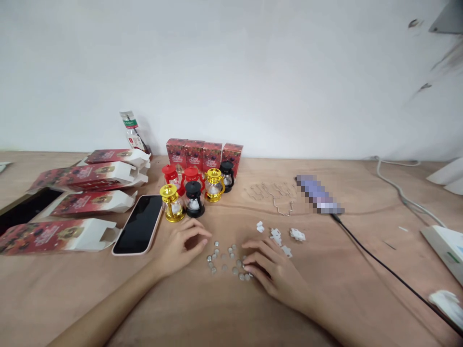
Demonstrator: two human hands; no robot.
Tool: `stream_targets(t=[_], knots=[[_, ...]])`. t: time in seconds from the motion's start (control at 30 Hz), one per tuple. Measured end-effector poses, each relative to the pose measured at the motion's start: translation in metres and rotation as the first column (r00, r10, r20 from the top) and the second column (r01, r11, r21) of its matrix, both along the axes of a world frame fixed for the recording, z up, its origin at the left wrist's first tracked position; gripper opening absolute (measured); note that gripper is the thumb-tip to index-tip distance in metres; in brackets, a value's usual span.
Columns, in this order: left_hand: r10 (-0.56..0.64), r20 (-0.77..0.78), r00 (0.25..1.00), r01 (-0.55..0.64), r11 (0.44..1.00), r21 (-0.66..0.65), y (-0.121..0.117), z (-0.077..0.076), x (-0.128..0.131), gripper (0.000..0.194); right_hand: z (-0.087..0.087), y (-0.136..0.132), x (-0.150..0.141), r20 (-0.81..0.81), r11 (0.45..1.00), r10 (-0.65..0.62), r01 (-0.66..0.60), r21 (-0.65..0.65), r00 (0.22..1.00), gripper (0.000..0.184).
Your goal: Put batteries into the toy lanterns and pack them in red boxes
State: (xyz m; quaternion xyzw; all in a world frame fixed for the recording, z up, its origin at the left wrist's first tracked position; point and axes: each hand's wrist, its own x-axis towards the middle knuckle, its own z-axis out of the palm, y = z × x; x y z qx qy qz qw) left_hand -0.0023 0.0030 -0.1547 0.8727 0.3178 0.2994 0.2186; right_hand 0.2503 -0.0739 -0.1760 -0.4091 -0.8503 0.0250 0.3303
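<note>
Both my hands rest on the wooden table [224, 313] on either side of several small silver button cells [226, 260]. My left hand [183, 246] lies palm down with its fingers loosely curled and apart, holding nothing. My right hand [272, 270] reaches in from the right, its fingertips touching the cells at the heap's right edge; I cannot see anything held in it. Just behind my left hand stand several small toy lanterns [195, 190] in gold, black and red. A few white plastic pieces [280, 236] lie beyond my right hand.
A phone [139, 224] lies face up left of the lanterns. Several flat red cartons [87, 202] lie at the left, a row of red boxes [204, 155] at the back. Thin wire clips [275, 193], a black cable [383, 267] and a plastic bottle [132, 132] are also there.
</note>
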Motion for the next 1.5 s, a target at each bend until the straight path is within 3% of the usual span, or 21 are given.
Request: stream_targets(t=[0.27,0.67,1.0,1.33,1.5], knots=[[-0.038,-0.296,0.955,0.120,0.957,0.264,-0.004,-0.006,0.003,0.024,-0.002,0.001,0.001,-0.004,1.000,-0.002,0.002,0.007,1.000,0.015],[0.000,-0.199,0.980,0.043,0.976,0.213,-0.002,-0.009,0.003,0.024,0.000,0.001,0.000,-0.005,1.000,-0.008,0.008,0.009,1.000,0.015],[-0.010,-0.177,0.984,0.080,0.916,0.393,-0.007,-0.005,0.004,0.023,-0.002,0.001,0.001,-0.010,1.000,-0.009,0.008,-0.007,1.000,0.016],[-0.087,-0.116,0.989,0.113,0.965,0.238,-0.011,0.004,0.002,0.014,0.000,0.001,0.001,0.015,1.000,0.008,-0.008,-0.018,1.000,0.016],[-0.092,-0.157,0.983,0.125,0.968,0.217,-0.011,0.003,0.002,0.010,0.001,0.001,0.002,-0.022,0.995,0.002,-0.005,-0.101,1.000,0.011]])
